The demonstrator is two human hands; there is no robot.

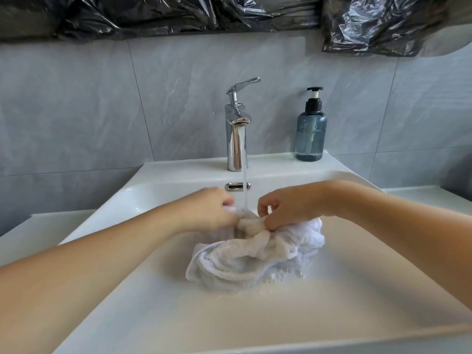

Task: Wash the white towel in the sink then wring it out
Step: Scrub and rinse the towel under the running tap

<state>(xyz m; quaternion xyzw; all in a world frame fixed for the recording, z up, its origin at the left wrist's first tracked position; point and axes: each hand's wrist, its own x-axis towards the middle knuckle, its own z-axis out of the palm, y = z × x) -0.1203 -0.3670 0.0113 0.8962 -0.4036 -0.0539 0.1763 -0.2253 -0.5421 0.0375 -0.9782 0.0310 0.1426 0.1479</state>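
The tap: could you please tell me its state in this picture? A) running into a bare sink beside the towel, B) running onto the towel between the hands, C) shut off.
B: a stream falls from the tap onto the bunched white towel, which the left hand and right hand both grip.

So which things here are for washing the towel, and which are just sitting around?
For the job:
white towel
sink
tap, running
left hand and right hand, both gripping the towel

Just sitting around:
soap bottle
black plastic sheeting
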